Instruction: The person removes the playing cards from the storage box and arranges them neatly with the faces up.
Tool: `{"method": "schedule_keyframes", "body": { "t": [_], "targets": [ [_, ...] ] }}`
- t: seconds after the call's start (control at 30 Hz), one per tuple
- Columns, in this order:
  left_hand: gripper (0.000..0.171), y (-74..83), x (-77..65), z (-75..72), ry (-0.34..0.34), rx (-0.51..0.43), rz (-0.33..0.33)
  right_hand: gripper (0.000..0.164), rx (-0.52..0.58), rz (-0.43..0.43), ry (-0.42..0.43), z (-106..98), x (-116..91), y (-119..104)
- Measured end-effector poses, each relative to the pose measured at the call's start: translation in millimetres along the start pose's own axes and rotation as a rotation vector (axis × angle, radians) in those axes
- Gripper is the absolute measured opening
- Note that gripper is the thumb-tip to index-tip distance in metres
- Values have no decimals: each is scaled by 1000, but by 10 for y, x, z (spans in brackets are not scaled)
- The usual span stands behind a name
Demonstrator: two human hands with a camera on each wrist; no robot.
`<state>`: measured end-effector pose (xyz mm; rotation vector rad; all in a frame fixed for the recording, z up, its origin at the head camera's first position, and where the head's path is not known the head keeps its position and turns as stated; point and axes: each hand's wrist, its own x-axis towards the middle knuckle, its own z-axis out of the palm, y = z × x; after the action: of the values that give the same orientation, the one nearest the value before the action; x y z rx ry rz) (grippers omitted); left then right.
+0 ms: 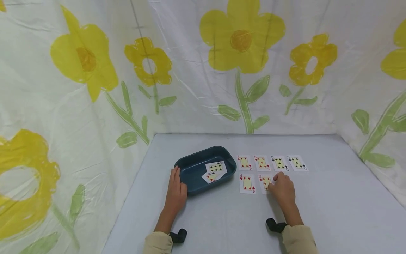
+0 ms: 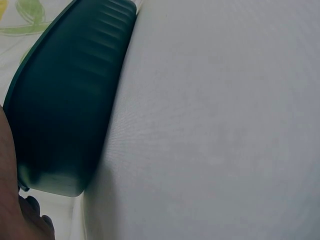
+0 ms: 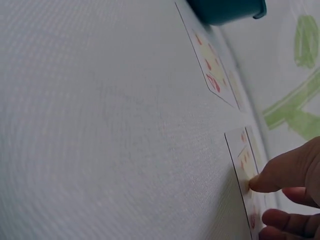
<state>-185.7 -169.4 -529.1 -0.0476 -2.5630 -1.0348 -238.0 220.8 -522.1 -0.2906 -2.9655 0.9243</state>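
Note:
My left hand [image 1: 176,193] rests along the near left side of a dark teal tray [image 1: 192,194], its fingers lying at the rim; in the left wrist view the tray's outer wall [image 2: 65,100] fills the left side. Inside the tray overlap several playing cards, a black-suited card [image 1: 216,167] on top. My right hand [image 1: 283,190] holds a red heart playing card [image 1: 264,180] at its right side, with the thumb on its face in the right wrist view. That card lies on the table. Left of it is a four of hearts [image 1: 247,184].
A row of face-up cards lies farther back: two red ones [image 1: 244,163] on the left, two black ones [image 1: 297,163] on the right. The pale table [image 1: 222,222] runs back to a flower-printed curtain [image 1: 187,106].

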Motion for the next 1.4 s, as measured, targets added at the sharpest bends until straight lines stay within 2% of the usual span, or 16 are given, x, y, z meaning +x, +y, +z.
{"method": "schedule_keyframes", "body": {
  "t": [0.13,0.27,0.5,0.67,0.93,1.2,1.3,1.4],
  "targets": [
    [59,-2,2,-1,5,-2,6,25,22,-22,-19,-44,12,-15],
    [59,3,1,-1,10,-8,10,23,68,-79,-29,-140,73,-91],
    [59,-2,5,2,26,3,21,24,140,-180,-14,-284,298,-398],
    [59,-12,13,2,25,7,25,22,186,-216,-46,-317,454,-633],
    [59,-17,15,-2,24,13,18,17,212,-404,-128,-284,633,-1132],
    [59,6,-20,-12,-4,2,1,13,174,-456,-264,-133,732,-1566],
    [59,24,-25,-13,3,-6,6,11,173,-482,-319,-55,765,-1689],
    [59,12,-30,6,5,-3,4,10,127,-525,-351,46,823,-1767]
  ]
}}
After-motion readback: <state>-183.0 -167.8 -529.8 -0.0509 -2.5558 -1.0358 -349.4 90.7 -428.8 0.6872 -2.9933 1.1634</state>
